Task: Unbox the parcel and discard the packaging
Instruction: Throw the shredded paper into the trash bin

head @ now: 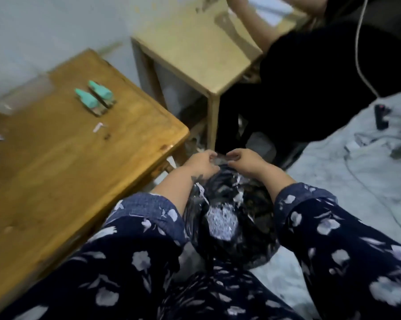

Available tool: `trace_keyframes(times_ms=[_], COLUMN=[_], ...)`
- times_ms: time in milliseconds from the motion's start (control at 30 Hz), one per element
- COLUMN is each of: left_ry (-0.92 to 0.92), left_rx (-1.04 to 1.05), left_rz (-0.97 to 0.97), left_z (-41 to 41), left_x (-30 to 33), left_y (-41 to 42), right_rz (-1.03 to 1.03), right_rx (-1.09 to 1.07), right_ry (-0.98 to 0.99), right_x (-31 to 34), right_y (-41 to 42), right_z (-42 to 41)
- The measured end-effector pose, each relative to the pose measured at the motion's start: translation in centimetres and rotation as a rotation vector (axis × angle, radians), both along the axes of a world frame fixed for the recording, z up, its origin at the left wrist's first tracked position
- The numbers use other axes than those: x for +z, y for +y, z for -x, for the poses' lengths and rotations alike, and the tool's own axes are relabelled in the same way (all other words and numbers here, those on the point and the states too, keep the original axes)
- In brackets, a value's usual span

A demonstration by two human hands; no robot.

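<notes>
Black plastic bin bag (229, 218) beside the wooden table (79, 158), left hand (203, 163) and right hand (243, 161) pinching clear packaging (221, 160) over its far rim; the crumpled film could spring back out.

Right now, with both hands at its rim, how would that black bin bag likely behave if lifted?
The black bin bag looks thin and crinkled, so probably floppy, sagging rather than keeping shape. Its glossy film may be slippery. The left hand and right hand pinch the rim together; contents look like light scraps, so likely not heavy.
</notes>
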State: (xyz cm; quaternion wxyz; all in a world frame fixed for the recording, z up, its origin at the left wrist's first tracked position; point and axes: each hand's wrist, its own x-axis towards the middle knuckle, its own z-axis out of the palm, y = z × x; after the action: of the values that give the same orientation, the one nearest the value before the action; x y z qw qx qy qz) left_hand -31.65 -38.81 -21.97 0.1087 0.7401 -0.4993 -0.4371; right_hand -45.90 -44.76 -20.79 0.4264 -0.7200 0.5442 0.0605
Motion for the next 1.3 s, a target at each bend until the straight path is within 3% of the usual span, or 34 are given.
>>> trace_keyframes(times_ms=[200, 433, 633, 933, 1167, 1300], left_ry=[-0.107, -0.185, -0.343, -0.573, -0.700, -0.712], left_rx=[0.172, 0.442, 0.610, 0.626, 0.579, 0.585], left_rz=[0.157, 0.181, 0.126, 0.140, 0.183, 0.208], left_z=[-6.6, -15.0, -22.4, -28.8, -30.5, -30.7], left_x=[7.5, 9.8, 7.7, 2.0, -0.1, -0.2], left_y=[2.6, 9.9, 17.1, 24.4, 25.8, 25.8], right_rz=[0.191, 0.231, 0.278, 0.497, 0.593, 0.596], right_rx=[0.230, 0.499, 0.587, 0.591, 0.788, 0.742], right_ry=[-0.036, -0.060, -0.097, 0.088, -0.175, -0.282], right_x=[7.6, 9.8, 7.9, 1.7, 0.7, 1.0], right_y=[-0.1, 4.1, 8.3, 11.8, 16.5, 16.5], right_z=[-8.3, -18.4, -26.5, -33.1, -42.2, -48.1])
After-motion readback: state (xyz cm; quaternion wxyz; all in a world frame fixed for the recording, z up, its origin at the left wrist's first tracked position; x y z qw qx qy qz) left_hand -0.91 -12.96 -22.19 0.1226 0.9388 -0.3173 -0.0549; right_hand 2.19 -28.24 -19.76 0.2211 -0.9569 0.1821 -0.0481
